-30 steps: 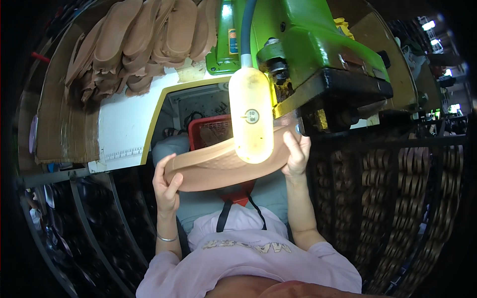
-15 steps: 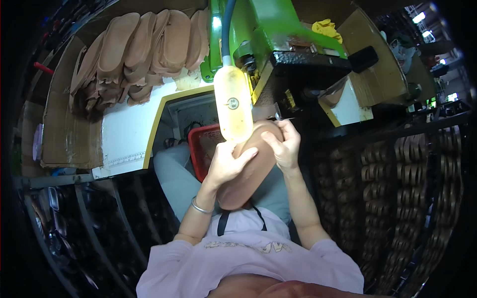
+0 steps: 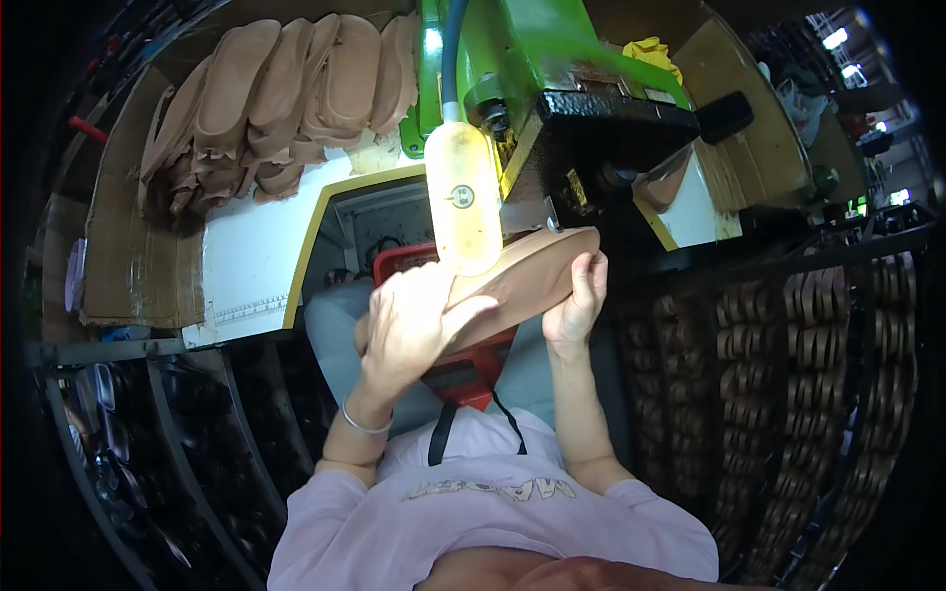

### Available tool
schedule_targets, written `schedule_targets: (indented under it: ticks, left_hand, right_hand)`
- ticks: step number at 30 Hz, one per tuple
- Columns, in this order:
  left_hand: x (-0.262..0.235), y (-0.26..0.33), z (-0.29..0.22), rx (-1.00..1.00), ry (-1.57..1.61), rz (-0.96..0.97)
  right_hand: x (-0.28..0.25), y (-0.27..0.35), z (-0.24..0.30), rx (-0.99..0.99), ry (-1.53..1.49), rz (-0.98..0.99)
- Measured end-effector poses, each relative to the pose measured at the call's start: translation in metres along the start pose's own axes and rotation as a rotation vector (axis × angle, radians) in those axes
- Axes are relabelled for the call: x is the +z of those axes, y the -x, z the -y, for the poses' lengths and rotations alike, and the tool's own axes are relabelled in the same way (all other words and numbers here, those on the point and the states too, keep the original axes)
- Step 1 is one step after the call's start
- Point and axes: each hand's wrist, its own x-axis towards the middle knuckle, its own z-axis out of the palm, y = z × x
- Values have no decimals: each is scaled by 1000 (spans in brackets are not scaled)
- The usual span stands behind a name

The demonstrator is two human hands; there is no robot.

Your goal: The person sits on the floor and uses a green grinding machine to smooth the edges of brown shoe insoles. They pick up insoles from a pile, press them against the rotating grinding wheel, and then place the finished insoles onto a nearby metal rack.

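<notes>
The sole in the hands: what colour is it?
The sole is light brown, best seen in the head view.

Sole (image 3: 537,281) before machine (image 3: 606,128) — sole pile (image 3: 286,89) left

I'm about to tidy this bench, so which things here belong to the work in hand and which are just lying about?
Seemingly in use:
brown sole, in left hand and right hand
green machine
lit lamp
piled soles

Apparently lying about:
crumpled yellow item
plastic bag
</notes>
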Motion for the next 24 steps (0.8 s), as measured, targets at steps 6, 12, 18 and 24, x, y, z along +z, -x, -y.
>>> schedule_targets:
  ticks: [6, 12, 18, 24]
  left_hand:
    - [-34, -26, 21, 108, 61, 102]
    - [-38, 13, 42, -217, 206, 57]
    - [12, 57, 50, -369, 573, 6]
    - [35, 6, 21, -287, 911, 30]
  right_hand:
    - [6, 9, -8, 15, 46, 24]
    - [23, 21, -19, 81, 75, 132]
    - [34, 15, -22, 11, 202, 254]
    - [17, 7, -16, -31, 191, 219]
